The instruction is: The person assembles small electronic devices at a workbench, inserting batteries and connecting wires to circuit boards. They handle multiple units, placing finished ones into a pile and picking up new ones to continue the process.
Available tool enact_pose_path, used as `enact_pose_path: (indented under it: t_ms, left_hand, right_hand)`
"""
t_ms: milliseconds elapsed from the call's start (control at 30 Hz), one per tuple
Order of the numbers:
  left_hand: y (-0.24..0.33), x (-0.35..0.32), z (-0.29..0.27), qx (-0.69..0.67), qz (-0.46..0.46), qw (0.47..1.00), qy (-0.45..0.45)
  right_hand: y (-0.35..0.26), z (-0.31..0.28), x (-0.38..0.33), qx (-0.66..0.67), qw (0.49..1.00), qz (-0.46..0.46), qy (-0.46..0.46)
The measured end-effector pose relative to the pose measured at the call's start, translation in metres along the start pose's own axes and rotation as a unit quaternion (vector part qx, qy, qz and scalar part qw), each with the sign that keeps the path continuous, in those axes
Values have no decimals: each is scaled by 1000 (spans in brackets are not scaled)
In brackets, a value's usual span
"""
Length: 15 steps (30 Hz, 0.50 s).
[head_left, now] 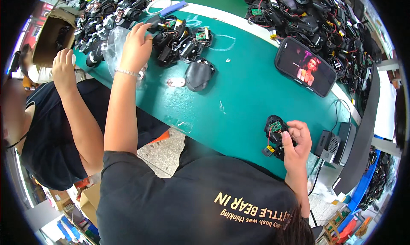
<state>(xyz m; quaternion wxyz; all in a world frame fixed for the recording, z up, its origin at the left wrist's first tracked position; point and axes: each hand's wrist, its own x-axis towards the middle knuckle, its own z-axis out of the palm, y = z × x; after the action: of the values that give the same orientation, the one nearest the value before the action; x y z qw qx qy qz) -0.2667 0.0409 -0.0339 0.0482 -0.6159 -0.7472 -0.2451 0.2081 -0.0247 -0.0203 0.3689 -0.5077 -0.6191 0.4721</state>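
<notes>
My right hand (297,144) grips a black headphone ear cup (273,125) at the right of the green table, its thumb over the near edge. The cup's inside shows a small green circuit board, red wires and a yellow battery-like piece (268,150). My left hand (137,46) reaches to the far left with its fingers stretched out and the thumb apart. It is beside a pile of black ear cups (171,42) with circuit boards and wires. A clear plastic bag (114,48) lies partly behind that hand. Near the pile rest a black cushioned pad (199,75) and a small pink-and-white piece (176,82).
A co-worker's hand (64,70) is at the left, by a heap of black and silver parts (106,25). A phone (306,66) showing a video leans by a large black heap (316,23). A dark boxy device (328,146) with cables stands right.
</notes>
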Motion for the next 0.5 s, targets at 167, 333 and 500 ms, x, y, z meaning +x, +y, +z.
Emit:
enact_pose_path:
  t_ms: [167, 333, 500]
  left_hand:
    - [-11, 8, -5, 127, 42, 991, -29]
    - [-13, 31, -13, 35, 98, 988, -115]
    - [-15, 36, -13, 10, 54, 991, -125]
  right_hand:
    - [4, -1, -3, 19, 1000, 13, 7]
    - [3, 0, -3, 28, 999, 24, 22]
    - [8, -3, -7, 4, 999, 22, 28]
